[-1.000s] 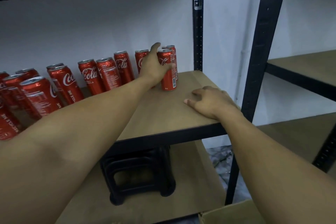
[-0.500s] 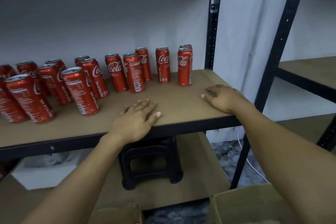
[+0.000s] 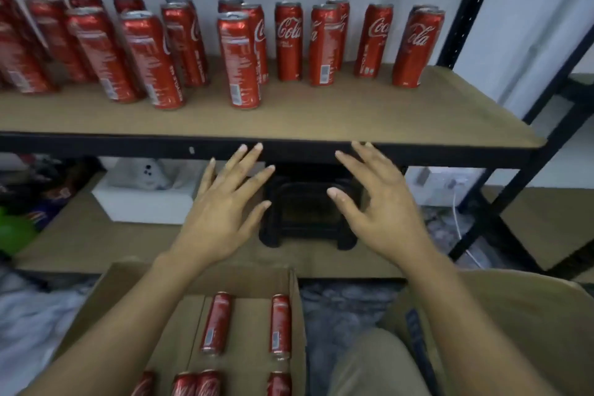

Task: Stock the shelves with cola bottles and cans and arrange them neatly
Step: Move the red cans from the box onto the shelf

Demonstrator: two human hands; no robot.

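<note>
Brown shelf (image 3: pixel 353 112) with cola cans (image 3: pixel 288 42); left hand (image 3: pixel 221 215), right hand (image 3: pixel 382 212) open-fingered, empty.

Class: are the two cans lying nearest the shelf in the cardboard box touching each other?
Apart. The head view shows the left can and the right can lying parallel, with bare cardboard box floor between them.

A black plastic stool (image 3: pixel 308 233) stands just right of a white rectangular box (image 3: pixel 144 204). Farther left lies a blurred bright green object (image 3: pixel 13 235), below a dark jumble (image 3: pixel 48 183) too unclear to name. A thin white cable (image 3: pixel 456 215) trails over the grey mottled floor (image 3: pixel 340 299) at right. A plain white wall (image 3: pixel 530 10) stands behind.
</note>
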